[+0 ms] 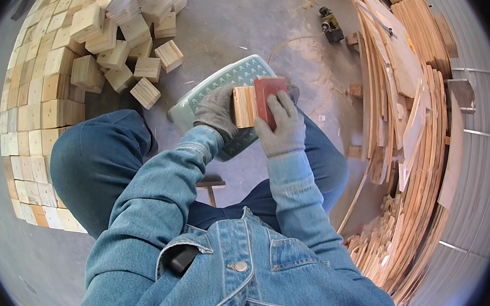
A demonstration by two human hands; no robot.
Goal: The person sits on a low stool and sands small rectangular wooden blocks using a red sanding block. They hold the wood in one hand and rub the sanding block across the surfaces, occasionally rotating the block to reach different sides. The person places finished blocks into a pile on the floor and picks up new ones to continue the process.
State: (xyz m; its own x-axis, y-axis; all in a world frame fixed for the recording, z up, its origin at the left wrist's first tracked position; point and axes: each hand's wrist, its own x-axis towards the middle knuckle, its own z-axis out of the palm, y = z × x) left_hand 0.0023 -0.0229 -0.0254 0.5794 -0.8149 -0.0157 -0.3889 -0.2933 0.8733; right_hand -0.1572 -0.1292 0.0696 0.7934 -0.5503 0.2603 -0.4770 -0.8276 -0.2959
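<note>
My left hand [216,110], in a grey knit glove, is closed round the left side of a small layered wood block [245,107]. My right hand [283,127], gloved too, has its fingers over a flat reddish-brown sanding block [270,85]. The sanding block stands against the right side of the wood block. Both are held above a pale green plastic stool [195,97] with a dotted top, between my knees. The underside of the wood block is hidden.
A tall stack of wood blocks [35,116] rises on the left, with several loose blocks [146,93] beside it. Thin boards [426,154] and scraps are piled on the right. A yellow and black cordless drill [330,25] lies on the concrete floor [219,21].
</note>
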